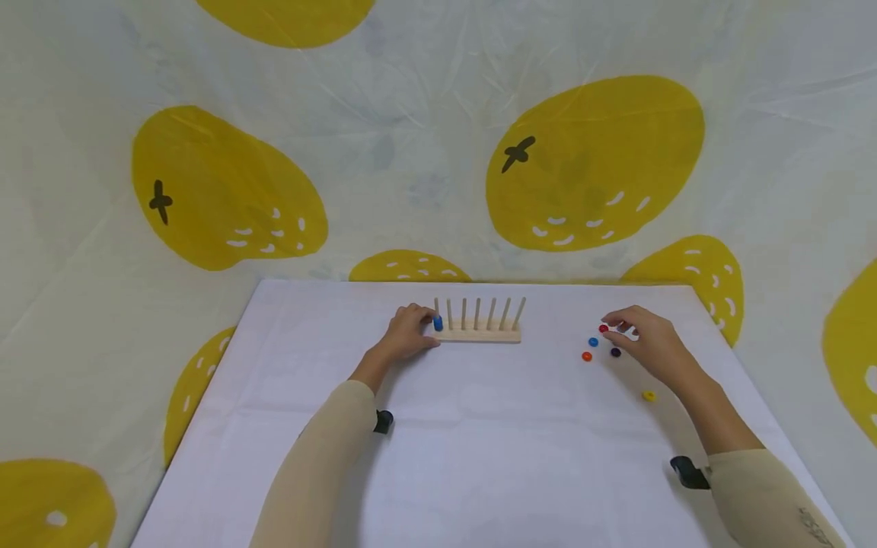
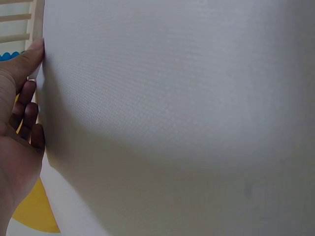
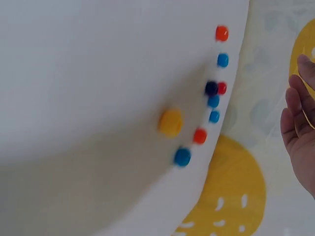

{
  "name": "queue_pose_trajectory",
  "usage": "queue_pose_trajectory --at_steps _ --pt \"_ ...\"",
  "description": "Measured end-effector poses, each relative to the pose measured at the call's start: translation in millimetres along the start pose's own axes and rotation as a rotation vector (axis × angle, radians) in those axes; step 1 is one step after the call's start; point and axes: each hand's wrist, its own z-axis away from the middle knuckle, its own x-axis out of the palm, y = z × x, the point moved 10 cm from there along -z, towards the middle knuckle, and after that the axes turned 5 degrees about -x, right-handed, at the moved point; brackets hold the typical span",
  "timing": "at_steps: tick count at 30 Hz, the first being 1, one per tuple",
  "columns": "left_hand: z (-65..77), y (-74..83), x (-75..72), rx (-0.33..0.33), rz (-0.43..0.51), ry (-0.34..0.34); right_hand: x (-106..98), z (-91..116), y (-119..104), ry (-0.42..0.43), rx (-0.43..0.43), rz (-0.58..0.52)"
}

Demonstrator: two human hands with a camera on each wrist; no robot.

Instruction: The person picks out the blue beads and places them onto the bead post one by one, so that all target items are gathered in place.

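A wooden peg rack [image 1: 479, 336] with a row of upright pegs stands toward the back of the white table. Blue beads [image 1: 438, 323] sit stacked on its leftmost peg; their blue edges [image 2: 11, 56] also show in the left wrist view. My left hand [image 1: 406, 332] grips the rack's left end, thumb along the front edge of the base. On the right, my right hand [image 1: 647, 339] hovers over loose beads, thumb and fingers curved but apart, with nothing visible between them. Nearest its fingertips lies a red bead [image 1: 604, 329]. In the right wrist view, that hand [image 3: 301, 118] is partly cut off.
Around the red bead lie a blue bead [image 1: 593, 342], an orange bead [image 1: 586, 356] and a dark bead [image 1: 616, 352]. A yellow bead [image 1: 648, 396] lies nearer the front. The right wrist view shows more blue beads [image 3: 182, 157]. A fruit-patterned cloth [image 1: 411, 152] hangs behind the table.
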Motion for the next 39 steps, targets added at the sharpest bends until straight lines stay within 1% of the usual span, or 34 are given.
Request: queue_pose_trajectory --at_steps 3,8,11,15,22,30,39 --pt "0.5 -0.1 0.2 -0.003 0.000 -0.001 -5 12 18 -0.015 0.067 0.001" --pt "1.1 0.5 -0.8 -0.008 0.008 0.000 -10 26 45 -0.033 0.155 0.002" --pt "0.5 1.6 0.0 -0.003 0.009 0.001 -8 34 59 -0.051 0.188 0.005" --pt "-1.4 1.1 0.8 -0.008 -0.001 0.005 -4 45 71 -0.070 0.202 -0.005" --pt "-3.6 -0.6 3.3 -0.024 -0.021 -0.005 7 65 94 -0.159 0.274 -0.014" --pt "-3.3 -0.5 3.1 -0.024 -0.019 -0.006 20 81 109 -0.221 0.319 -0.010" --pt "-3.0 -2.2 4.1 -0.030 -0.024 -0.008 30 83 116 -0.224 0.334 -0.006"
